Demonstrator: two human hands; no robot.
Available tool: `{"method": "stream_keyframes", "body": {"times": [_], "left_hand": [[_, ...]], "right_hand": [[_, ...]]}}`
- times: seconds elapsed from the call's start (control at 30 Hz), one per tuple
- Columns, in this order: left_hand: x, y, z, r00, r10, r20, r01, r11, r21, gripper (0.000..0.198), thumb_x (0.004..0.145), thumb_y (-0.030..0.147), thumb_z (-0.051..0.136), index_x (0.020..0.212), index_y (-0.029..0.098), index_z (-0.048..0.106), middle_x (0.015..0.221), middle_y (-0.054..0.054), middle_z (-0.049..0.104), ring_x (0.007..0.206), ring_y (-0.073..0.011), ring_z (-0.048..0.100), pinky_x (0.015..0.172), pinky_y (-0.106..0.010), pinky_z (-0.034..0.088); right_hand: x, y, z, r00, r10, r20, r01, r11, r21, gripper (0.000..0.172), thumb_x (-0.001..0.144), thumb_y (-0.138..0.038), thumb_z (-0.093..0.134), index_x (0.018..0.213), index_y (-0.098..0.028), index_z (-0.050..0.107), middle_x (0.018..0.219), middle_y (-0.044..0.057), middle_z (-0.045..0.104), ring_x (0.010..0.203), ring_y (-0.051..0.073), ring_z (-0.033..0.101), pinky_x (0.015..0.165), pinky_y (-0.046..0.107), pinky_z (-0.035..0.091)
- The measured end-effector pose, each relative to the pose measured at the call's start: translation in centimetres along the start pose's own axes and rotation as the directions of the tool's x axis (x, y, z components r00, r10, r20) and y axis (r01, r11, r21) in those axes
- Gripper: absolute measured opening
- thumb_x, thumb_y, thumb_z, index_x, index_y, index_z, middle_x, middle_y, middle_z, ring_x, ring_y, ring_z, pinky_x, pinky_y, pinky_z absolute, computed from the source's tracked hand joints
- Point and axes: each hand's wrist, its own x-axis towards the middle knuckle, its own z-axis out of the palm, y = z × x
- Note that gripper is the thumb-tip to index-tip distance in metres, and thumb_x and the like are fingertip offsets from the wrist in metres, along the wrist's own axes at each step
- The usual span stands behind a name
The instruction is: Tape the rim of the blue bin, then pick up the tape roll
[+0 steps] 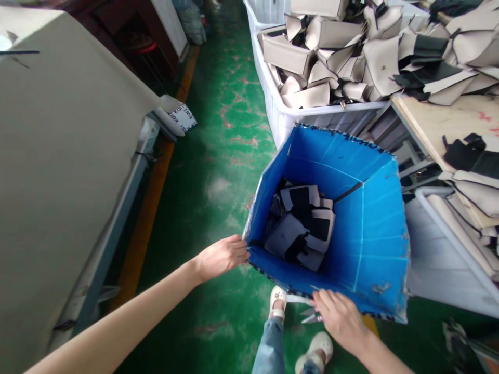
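Observation:
A tall blue box (380, 223) with worn edges stands on the floor in front of me, open at the top. Down inside it lie several beige and black bag pieces (286, 234). My left hand (225, 255) is closed on the box's left corner, fingers over the rim. At the near rim, my right hand (338, 314) is closed too, touching the box edge. A small pair of scissors (312, 317) sticks out to the left from under its fingers, blades pointing away from the palm. The grip on the handles is partly hidden.
A white bin (280, 111) heaped with beige bags (290, 54) stands beyond the box. At right are a wooden table (436, 117) and another bin (436, 259). A large covered surface (70, 156) borders the green floor (222, 176) at left. My shoes (277, 298) are near the box.

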Motion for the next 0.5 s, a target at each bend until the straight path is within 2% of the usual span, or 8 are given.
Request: {"method": "stream_keyframes", "body": {"times": [0.07,0.13,0.2,0.27,0.33,0.4,0.43,0.5], "left_hand": [[0.4,0.1,-0.2,1.000,-0.007,0.023,0.006,0.999,0.046,0.028,0.093,0.019,0.037,0.095,0.019,0.065,0.089,-0.006,0.067,0.098,-0.0181,0.058,0.098,-0.035,0.037],[0.8,1.2,-0.3,1.000,-0.027,-0.015,0.028,0.997,0.076,0.026,0.092,0.021,0.040,0.109,0.020,0.061,0.104,-0.007,0.066,0.108,-0.0197,0.054,0.102,-0.038,0.033],[1.7,3.6,0.1,0.998,-0.017,-0.066,0.021,0.998,0.053,0.036,0.092,0.023,0.042,0.127,0.024,0.047,0.125,-0.007,0.056,0.120,-0.0209,0.046,0.105,-0.039,0.030],[3.1,6.9,1.0,0.996,0.025,-0.083,-0.025,1.000,0.009,0.044,0.092,0.019,0.038,0.136,0.026,0.035,0.134,-0.006,0.048,0.124,-0.0206,0.043,0.104,-0.038,0.033],[5.0,10.1,2.6,0.994,0.085,-0.066,-0.085,0.996,-0.004,0.046,0.091,0.013,0.035,0.136,0.021,0.035,0.128,-0.010,0.053,0.117,-0.0211,0.050,0.098,-0.036,0.040],[6.8,12.1,4.3,0.995,0.056,-0.076,-0.053,0.998,0.043,0.044,0.089,0.009,0.034,0.132,0.013,0.040,0.110,-0.014,0.063,0.100,-0.0217,0.060,0.086,-0.035,0.048],[7.6,12.5,5.0,0.995,0.045,-0.085,-0.039,0.996,0.077,0.043,0.088,0.007,0.033,0.129,0.012,0.043,0.102,-0.013,0.066,0.091,-0.0215,0.063,0.080,-0.034,0.050],[8.8,12.1,6.1,0.988,0.116,-0.097,-0.104,0.987,0.125,0.040,0.087,0.006,0.033,0.123,0.013,0.049,0.095,-0.012,0.067,0.082,-0.0217,0.064,0.072,-0.034,0.053]], "right_hand": [[0.8,0.5,-0.2,0.999,-0.029,0.016,0.029,0.999,0.028,0.019,0.089,-0.014,0.041,0.101,-0.014,0.057,0.081,0.004,0.058,0.070,0.017,0.055,0.060,0.033,0.041],[1.1,1.2,-0.8,0.999,-0.036,0.041,0.034,0.998,0.056,0.017,0.090,-0.019,0.045,0.101,-0.017,0.057,0.079,0.002,0.058,0.070,0.017,0.055,0.060,0.032,0.041],[0.1,2.3,-1.6,0.999,-0.022,0.041,0.019,0.997,0.070,0.021,0.089,-0.020,0.046,0.108,-0.018,0.055,0.087,0.002,0.061,0.074,0.016,0.057,0.061,0.030,0.043],[-2.4,3.9,-2.2,0.999,0.022,0.025,-0.024,0.997,0.072,0.031,0.088,-0.018,0.044,0.119,-0.017,0.049,0.104,0.005,0.061,0.079,0.015,0.059,0.063,0.029,0.045],[-5.7,5.7,-2.3,0.996,0.088,0.011,-0.089,0.995,0.052,0.039,0.088,-0.017,0.042,0.126,-0.016,0.043,0.117,0.008,0.057,0.082,0.015,0.061,0.065,0.029,0.047],[-8.6,7.3,-1.9,0.988,0.155,-0.007,-0.154,0.988,0.019,0.040,0.087,-0.015,0.040,0.127,-0.015,0.043,0.117,0.009,0.058,0.082,0.016,0.061,0.065,0.030,0.048],[-9.7,8.0,-1.6,0.983,0.180,-0.020,-0.180,0.984,0.013,0.038,0.087,-0.013,0.041,0.124,-0.015,0.046,0.112,0.009,0.061,0.080,0.017,0.062,0.065,0.030,0.048],[-10.6,9.1,-1.1,0.975,0.217,-0.053,-0.216,0.976,0.018,0.029,0.087,-0.011,0.041,0.114,-0.014,0.053,0.096,0.008,0.065,0.076,0.018,0.062,0.063,0.031,0.047]]}}
